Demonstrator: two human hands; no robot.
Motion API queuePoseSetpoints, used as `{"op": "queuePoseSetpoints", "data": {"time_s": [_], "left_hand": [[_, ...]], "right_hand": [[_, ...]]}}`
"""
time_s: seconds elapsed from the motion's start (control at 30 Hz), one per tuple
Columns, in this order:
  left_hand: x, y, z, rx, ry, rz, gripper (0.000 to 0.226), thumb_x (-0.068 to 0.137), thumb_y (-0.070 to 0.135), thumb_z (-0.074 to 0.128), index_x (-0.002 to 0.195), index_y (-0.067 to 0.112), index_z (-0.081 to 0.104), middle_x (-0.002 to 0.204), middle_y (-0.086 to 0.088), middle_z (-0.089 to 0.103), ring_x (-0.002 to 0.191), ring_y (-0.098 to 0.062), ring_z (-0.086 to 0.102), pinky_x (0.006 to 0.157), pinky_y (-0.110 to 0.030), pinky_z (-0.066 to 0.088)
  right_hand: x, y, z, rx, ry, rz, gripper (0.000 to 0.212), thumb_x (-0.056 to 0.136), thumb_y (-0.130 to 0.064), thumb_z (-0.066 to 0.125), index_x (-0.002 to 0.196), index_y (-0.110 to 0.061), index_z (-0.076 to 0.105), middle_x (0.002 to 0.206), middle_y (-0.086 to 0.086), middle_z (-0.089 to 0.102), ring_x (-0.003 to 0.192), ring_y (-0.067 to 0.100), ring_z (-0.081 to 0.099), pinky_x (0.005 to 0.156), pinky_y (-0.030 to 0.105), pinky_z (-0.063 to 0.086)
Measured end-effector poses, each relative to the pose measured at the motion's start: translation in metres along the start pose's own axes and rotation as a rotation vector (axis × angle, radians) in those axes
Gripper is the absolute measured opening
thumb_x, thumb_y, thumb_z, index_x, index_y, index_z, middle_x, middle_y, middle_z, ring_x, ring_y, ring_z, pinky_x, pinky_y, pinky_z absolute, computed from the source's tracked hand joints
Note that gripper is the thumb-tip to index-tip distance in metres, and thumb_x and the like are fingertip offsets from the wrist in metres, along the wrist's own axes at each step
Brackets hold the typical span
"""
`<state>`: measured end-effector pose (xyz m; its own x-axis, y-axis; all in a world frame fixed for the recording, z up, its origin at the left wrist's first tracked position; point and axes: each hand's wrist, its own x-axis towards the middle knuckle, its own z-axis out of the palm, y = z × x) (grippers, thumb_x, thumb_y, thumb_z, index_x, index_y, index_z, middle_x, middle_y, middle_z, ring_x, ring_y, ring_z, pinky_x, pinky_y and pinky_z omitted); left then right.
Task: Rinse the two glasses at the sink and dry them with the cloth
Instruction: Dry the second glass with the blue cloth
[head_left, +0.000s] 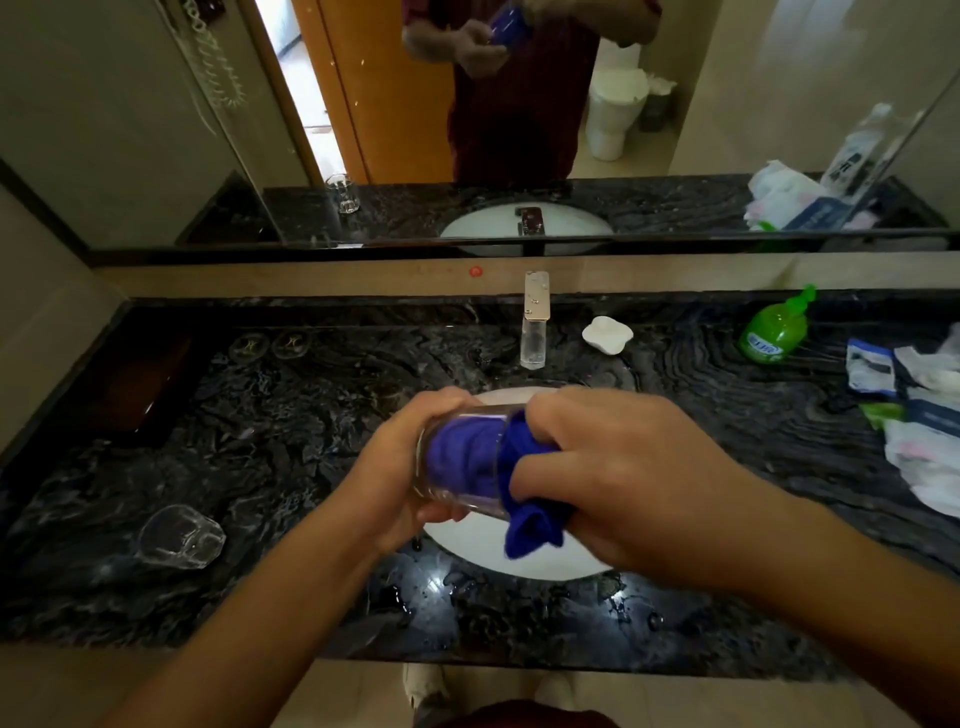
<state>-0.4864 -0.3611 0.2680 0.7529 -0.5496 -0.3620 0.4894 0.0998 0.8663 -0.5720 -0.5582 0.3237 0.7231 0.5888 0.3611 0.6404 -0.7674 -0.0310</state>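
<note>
Glass (457, 457) gripped sideways over the sink (519, 564) by the left hand (395, 467) is being dried, right hand (623, 467) pinching cloth (519, 483) stuffed inside; next, I judge, the second glass (182, 535) near the counter's left front edge.

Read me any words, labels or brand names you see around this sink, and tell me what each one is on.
No text here can be read.
Green soap bottle: pale label with blue marks, too blurred to read.
Blue and white packets at the right of the counter: print too small to read.
Bottle in the mirror: dark characters on its label, blurred.
Held glass, blue cloth, faucet: no lettering visible.
</note>
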Motion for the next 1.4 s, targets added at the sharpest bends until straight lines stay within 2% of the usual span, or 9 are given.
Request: {"op": "queuePoseSetpoints", "data": {"time_s": [0.17, 0.27, 0.4, 0.6, 0.83, 1.0, 1.1, 1.23, 1.4], "left_hand": [[-0.002, -0.001, -0.004, -0.168, -0.236, -0.194, 0.035, 0.086, 0.036, 0.058, 0.101, 0.006, 0.067, 0.079, -0.018, 0.051, 0.041, -0.022, 0.047, 0.031, -0.016, 0.021], [-0.002, -0.009, 0.000, -0.293, -0.293, -0.240, 0.038, 0.093, 0.037, 0.053, 0.108, 0.002, 0.056, 0.081, -0.020, 0.049, 0.033, -0.022, 0.047, 0.028, -0.014, 0.031], [0.001, -0.005, -0.005, -0.153, -0.164, -0.116, 0.037, 0.088, 0.038, 0.057, 0.089, 0.001, 0.057, 0.065, -0.018, 0.046, 0.031, -0.020, 0.045, 0.028, -0.016, 0.029], [-0.002, 0.007, 0.010, 0.216, 0.127, 0.175, 0.030, 0.090, 0.039, 0.050, 0.088, 0.009, 0.057, 0.056, -0.005, 0.050, 0.042, -0.021, 0.046, 0.047, -0.026, 0.031], [-0.003, 0.006, 0.011, 0.350, 0.116, 0.354, 0.031, 0.093, 0.028, 0.045, 0.084, 0.006, 0.064, 0.063, -0.006, 0.057, 0.048, -0.019, 0.051, 0.042, -0.021, 0.039], [0.000, 0.006, 0.010, 0.246, 0.102, 0.267, 0.029, 0.088, 0.040, 0.053, 0.084, 0.015, 0.066, 0.076, -0.012, 0.059, 0.062, -0.026, 0.050, 0.056, -0.029, 0.038], [0.004, 0.014, 0.018, 0.109, 0.150, 0.252, 0.029, 0.091, 0.041, 0.054, 0.083, 0.017, 0.067, 0.077, -0.008, 0.068, 0.056, -0.021, 0.051, 0.053, -0.025, 0.029], [0.011, 0.028, 0.025, -0.149, 0.163, 0.209, 0.043, 0.099, 0.045, 0.043, 0.093, 0.008, 0.064, 0.083, -0.018, 0.067, 0.043, -0.023, 0.050, 0.035, -0.018, 0.029], [0.013, 0.025, 0.039, -0.208, 0.156, 0.186, 0.048, 0.103, 0.047, 0.037, 0.099, 0.006, 0.061, 0.087, -0.018, 0.070, 0.050, -0.026, 0.052, 0.036, -0.023, 0.035]], "right_hand": [[-0.005, 0.020, 0.004, 0.002, 0.317, 0.040, 0.013, 0.095, -0.018, 0.067, 0.095, -0.016, 0.080, 0.084, 0.012, 0.061, 0.073, 0.025, 0.051, 0.063, 0.030, 0.037], [-0.005, 0.013, 0.024, 0.011, 0.276, 0.112, 0.021, 0.097, -0.022, 0.063, 0.113, -0.019, 0.077, 0.091, 0.012, 0.062, 0.074, 0.025, 0.054, 0.064, 0.032, 0.041], [-0.008, 0.013, 0.034, 0.012, 0.136, 0.277, 0.033, 0.090, -0.029, 0.056, 0.119, -0.020, 0.068, 0.087, 0.007, 0.061, 0.057, 0.026, 0.056, 0.049, 0.030, 0.041], [-0.001, 0.001, 0.038, 0.128, 0.125, 0.475, 0.033, 0.090, -0.040, 0.042, 0.080, -0.014, 0.060, 0.061, 0.003, 0.062, 0.049, 0.031, 0.057, 0.043, 0.033, 0.039], [0.000, 0.011, 0.030, 1.017, -0.107, 0.755, 0.050, 0.101, -0.034, 0.061, 0.066, 0.002, 0.058, 0.045, 0.008, 0.047, 0.037, 0.017, 0.041, 0.042, 0.028, 0.032], [-0.005, 0.019, 0.029, 1.434, 0.084, 0.874, 0.036, 0.087, -0.024, 0.064, 0.055, -0.008, 0.062, 0.046, 0.012, 0.050, 0.035, 0.023, 0.043, 0.040, 0.025, 0.034], [-0.013, 0.026, 0.033, 1.753, 0.373, 0.941, 0.018, 0.070, -0.028, 0.069, 0.060, -0.016, 0.076, 0.055, 0.005, 0.062, 0.045, 0.016, 0.056, 0.044, 0.024, 0.047], [-0.032, 0.045, 0.038, 2.095, 0.572, 0.958, 0.049, 0.043, -0.037, 0.096, 0.077, -0.009, 0.076, 0.090, 0.015, 0.070, 0.099, 0.044, 0.060, 0.104, 0.057, 0.050], [-0.035, 0.038, 0.037, 1.781, 0.498, 0.950, 0.040, 0.073, -0.008, 0.058, 0.110, -0.006, 0.074, 0.116, 0.019, 0.073, 0.092, 0.031, 0.072, 0.075, 0.042, 0.061]]}}
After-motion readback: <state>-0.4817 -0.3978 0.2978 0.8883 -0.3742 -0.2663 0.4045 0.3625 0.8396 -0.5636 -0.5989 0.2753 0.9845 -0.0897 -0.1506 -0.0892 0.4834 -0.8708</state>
